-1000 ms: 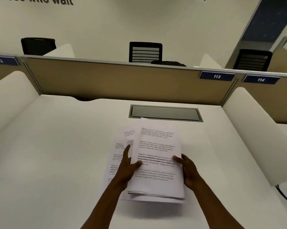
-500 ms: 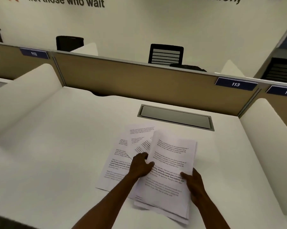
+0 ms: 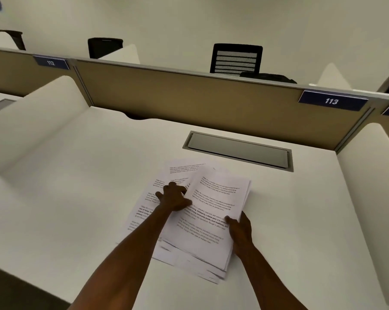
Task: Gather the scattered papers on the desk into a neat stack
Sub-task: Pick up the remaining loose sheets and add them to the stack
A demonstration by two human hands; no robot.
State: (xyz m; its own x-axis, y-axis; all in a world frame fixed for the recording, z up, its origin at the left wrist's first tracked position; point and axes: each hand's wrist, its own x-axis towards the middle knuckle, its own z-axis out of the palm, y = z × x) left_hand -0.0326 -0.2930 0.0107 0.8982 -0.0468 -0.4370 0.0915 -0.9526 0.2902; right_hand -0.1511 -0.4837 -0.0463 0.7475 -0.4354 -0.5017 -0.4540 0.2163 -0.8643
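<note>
Several printed white sheets lie on the white desk. A thicker bundle of papers lies tilted on the right, its edges uneven at the near end. My right hand grips that bundle at its right edge, thumb on top. Looser sheets fan out to the left, partly under the bundle. My left hand presses down on these loose sheets at the bundle's left edge, fingers spread and curled.
A grey cable flap is set in the desk behind the papers. A tan partition with label 113 closes the back. White side dividers flank the desk. Black chairs stand beyond.
My left hand has slid left off the bundle onto the loose sheets. The bundle has swung to the right, baring more of the fanned sheets. The view has shifted left.
</note>
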